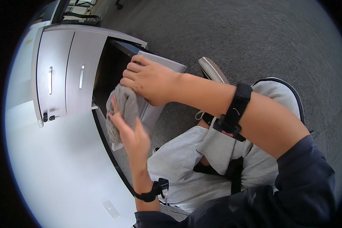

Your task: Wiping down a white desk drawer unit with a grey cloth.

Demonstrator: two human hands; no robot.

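Note:
A grey fluffy cloth or plush item (122, 105) is bunched over the open lower drawer. My left hand (132, 135), slightly blurred, lies against the near side of it with thumb and fingers apart. From the right my right hand (148, 78) reaches over the drawer, its fingers curled at the upper end of the grey item. Its thumb and palm side are hidden, so what it grips cannot be told. The pale drawer front (168, 61) is partly covered by that hand. Both wrists wear black straps with small devices.
Two closed drawers with metal handles (81, 77) are on the left, with keys (53, 117) in a lock. A white panel (74, 162) with a wall socket (111, 209) stands beside them. My legs in light trousers (176, 159) and a shoe (213, 69) are over grey carpet (245, 34).

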